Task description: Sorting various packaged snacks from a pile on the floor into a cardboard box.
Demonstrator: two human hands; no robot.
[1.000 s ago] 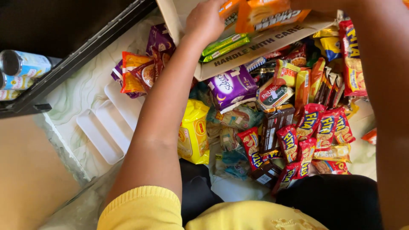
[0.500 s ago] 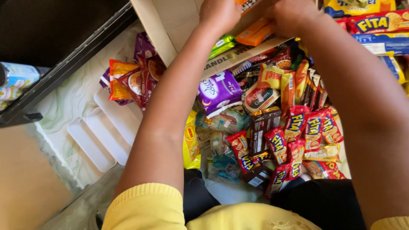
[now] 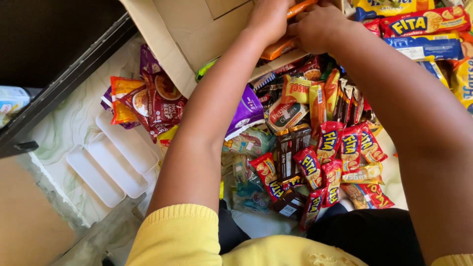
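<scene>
Over the far cardboard box (image 3: 197,34) | my left hand (image 3: 268,19) and right hand (image 3: 318,24) are meeting, both pinching orange snack packets (image 3: 278,48) at the box edge | red cracker packs (image 3: 340,148) are lying nearer me | white tray (image 3: 111,162) is sitting left

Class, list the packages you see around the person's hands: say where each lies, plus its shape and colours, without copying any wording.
Brown cardboard box: top centre, open, flaps spread.
Orange flat packets: at the box edge, under the left hand and right hand.
Purple pouch: beside the left forearm, glossy.
Small red-and-yellow packs: centre, clustered, oblong.
Dark brown bars: centre, rectangular.
Long blue pack: upper right.
</scene>
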